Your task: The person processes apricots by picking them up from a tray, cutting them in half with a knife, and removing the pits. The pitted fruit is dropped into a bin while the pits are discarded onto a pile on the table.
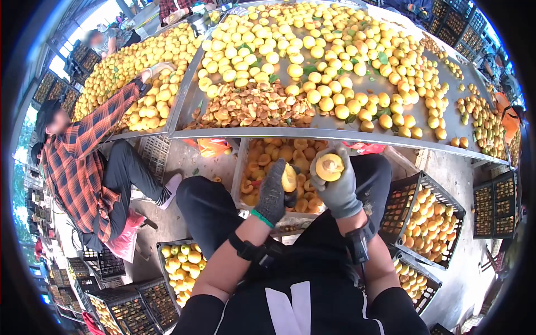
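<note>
My left hand (270,194), in a dark glove with a green cuff, is closed on an apricot half (288,178) held on its edge. Another apricot half (329,167) faces up in my right hand (339,192), which wears a grey glove; the brown pit sits in its cut face. The two hands are apart, above a crate (239,173) between my knees. Split apricots (262,153) fill that crate, partly hidden by my hands.
A metal table (245,133) ahead bears whole apricots (335,84) and a heap of brown pits (257,105). Fruit crates (427,223) stand at my right, another apricot crate (183,268) at my left. A person in a plaid shirt (84,145) sits at left, reaching onto the table.
</note>
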Demonstrator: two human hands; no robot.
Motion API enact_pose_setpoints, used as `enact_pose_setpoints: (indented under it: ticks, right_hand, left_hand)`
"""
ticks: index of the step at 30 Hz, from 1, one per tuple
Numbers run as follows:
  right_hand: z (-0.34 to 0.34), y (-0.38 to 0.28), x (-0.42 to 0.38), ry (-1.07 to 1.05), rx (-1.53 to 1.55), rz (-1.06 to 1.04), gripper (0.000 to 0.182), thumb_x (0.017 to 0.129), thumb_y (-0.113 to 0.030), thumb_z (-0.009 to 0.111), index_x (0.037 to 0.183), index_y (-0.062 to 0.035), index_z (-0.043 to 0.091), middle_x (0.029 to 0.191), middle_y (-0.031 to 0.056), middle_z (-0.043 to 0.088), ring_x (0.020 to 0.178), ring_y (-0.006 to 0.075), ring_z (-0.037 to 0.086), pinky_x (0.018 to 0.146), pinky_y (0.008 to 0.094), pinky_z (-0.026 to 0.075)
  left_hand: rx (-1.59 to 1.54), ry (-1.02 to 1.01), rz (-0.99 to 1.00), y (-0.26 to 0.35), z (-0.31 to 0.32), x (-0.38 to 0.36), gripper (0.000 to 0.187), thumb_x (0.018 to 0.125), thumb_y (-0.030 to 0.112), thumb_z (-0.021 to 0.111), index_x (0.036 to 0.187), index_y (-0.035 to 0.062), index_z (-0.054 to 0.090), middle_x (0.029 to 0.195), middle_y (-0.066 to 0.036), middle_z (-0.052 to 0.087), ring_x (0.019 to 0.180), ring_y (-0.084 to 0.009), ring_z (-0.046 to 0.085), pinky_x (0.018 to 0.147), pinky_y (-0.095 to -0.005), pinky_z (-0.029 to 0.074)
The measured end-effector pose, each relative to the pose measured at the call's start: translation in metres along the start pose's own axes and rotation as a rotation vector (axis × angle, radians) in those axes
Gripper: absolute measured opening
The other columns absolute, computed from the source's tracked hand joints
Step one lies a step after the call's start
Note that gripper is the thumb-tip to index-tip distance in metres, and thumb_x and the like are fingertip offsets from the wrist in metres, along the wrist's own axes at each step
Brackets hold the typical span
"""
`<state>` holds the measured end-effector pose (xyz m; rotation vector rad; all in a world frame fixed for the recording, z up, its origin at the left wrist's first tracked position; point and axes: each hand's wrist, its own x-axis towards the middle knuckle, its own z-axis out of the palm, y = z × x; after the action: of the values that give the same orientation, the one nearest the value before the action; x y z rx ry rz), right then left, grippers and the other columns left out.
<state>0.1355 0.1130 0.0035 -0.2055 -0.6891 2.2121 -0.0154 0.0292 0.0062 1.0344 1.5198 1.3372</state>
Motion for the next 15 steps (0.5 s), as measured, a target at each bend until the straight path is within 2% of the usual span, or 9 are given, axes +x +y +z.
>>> enact_pose_setpoints:
  ticks: [2,3,4,6,8,10,12,14,15]
  right_hand:
    - [-0.007,0.004,-0.011,0.140,0.042,0.067,0.039,0.098,-0.041,0.041,0.098,-0.0048,0.056,0.082,0.0099,0.060,0.074,0.0217,0.060,0.064,0.0300,0.049]
    - [-0.005,0.005,-0.015,0.275,0.083,0.132,0.045,0.098,-0.047,0.039,0.099,-0.0051,0.057,0.084,0.0109,0.061,0.075,0.0223,0.061,0.063,0.0300,0.049]
    - [-0.003,0.006,-0.016,0.279,0.086,0.136,0.045,0.098,-0.047,0.039,0.099,-0.0051,0.057,0.084,0.0109,0.061,0.075,0.0223,0.061,0.063,0.0300,0.049]
    - [0.000,0.008,-0.015,0.481,0.183,0.137,0.045,0.097,-0.046,0.042,0.102,-0.0043,0.057,0.087,0.0117,0.062,0.075,0.0231,0.062,0.061,0.0306,0.049]
    - [-0.014,0.013,-0.015,0.500,0.150,0.159,0.037,0.097,-0.038,0.046,0.103,-0.0035,0.057,0.088,0.0128,0.062,0.079,0.0231,0.062,0.062,0.0309,0.050]
    - [-0.027,0.017,-0.011,0.500,-0.295,0.188,0.033,0.094,-0.035,0.050,0.104,-0.0043,0.059,0.094,0.0092,0.063,0.081,0.0237,0.063,0.070,0.0298,0.053]
    - [-0.043,0.022,0.005,0.353,-0.390,0.243,0.026,0.090,-0.023,0.055,0.107,-0.0050,0.060,0.091,0.0087,0.063,0.083,0.0229,0.063,0.072,0.0308,0.053]
    - [-0.057,0.041,0.028,0.045,-1.452,-0.046,0.014,0.081,-0.015,0.060,0.091,-0.0062,0.065,0.088,0.0116,0.065,0.077,0.0260,0.063,0.063,0.0347,0.048]
    - [-0.057,0.054,0.041,0.052,-1.715,0.053,0.013,0.077,-0.018,0.063,0.088,-0.0112,0.068,0.092,0.0121,0.066,0.084,0.0266,0.064,0.067,0.0373,0.049]
  left_hand:
    - [-0.098,-0.093,-0.183,-0.025,-0.014,0.011,0.052,0.091,0.051,0.050,0.117,0.0064,0.056,0.088,-0.006,0.064,0.074,-0.0205,0.065,0.060,-0.0315,0.053]
    - [0.355,-0.193,0.254,-0.084,-0.029,0.028,0.061,0.087,0.056,0.052,0.120,0.0050,0.055,0.093,-0.013,0.067,0.085,-0.0305,0.066,0.073,-0.0399,0.052]
    - [0.355,-0.194,0.248,-0.072,-0.032,0.026,0.061,0.087,0.056,0.052,0.120,0.0050,0.055,0.093,-0.013,0.067,0.085,-0.0305,0.066,0.073,-0.0399,0.052]
    - [0.831,-0.313,-0.102,-0.031,-0.036,0.026,0.058,0.084,0.053,0.056,0.121,0.0089,0.056,0.106,-0.018,0.065,0.095,-0.0374,0.063,0.085,-0.0451,0.048]
    - [0.923,-0.292,-0.111,-0.038,-0.049,0.038,0.057,0.084,0.052,0.058,0.122,0.0098,0.057,0.109,-0.018,0.064,0.098,-0.0362,0.062,0.087,-0.0437,0.048]
    - [1.013,-0.269,-0.121,-0.046,-0.061,0.046,0.056,0.085,0.052,0.059,0.123,0.0108,0.057,0.112,-0.018,0.063,0.102,-0.0350,0.061,0.089,-0.0424,0.047]
    - [1.086,-0.163,-0.116,-0.055,-0.073,0.051,0.054,0.081,0.051,0.060,0.117,0.0109,0.059,0.102,-0.017,0.066,0.093,-0.0363,0.063,0.082,-0.0455,0.049]
    - [1.087,-0.129,-0.087,-0.070,-0.086,0.052,0.052,0.080,0.048,0.061,0.116,0.0111,0.059,0.102,-0.017,0.066,0.092,-0.0360,0.063,0.081,-0.0460,0.049]
    - [1.089,-0.097,-0.051,-0.073,-0.090,0.052,0.050,0.079,0.045,0.063,0.116,0.0112,0.059,0.102,-0.016,0.066,0.091,-0.0356,0.063,0.081,-0.0465,0.049]
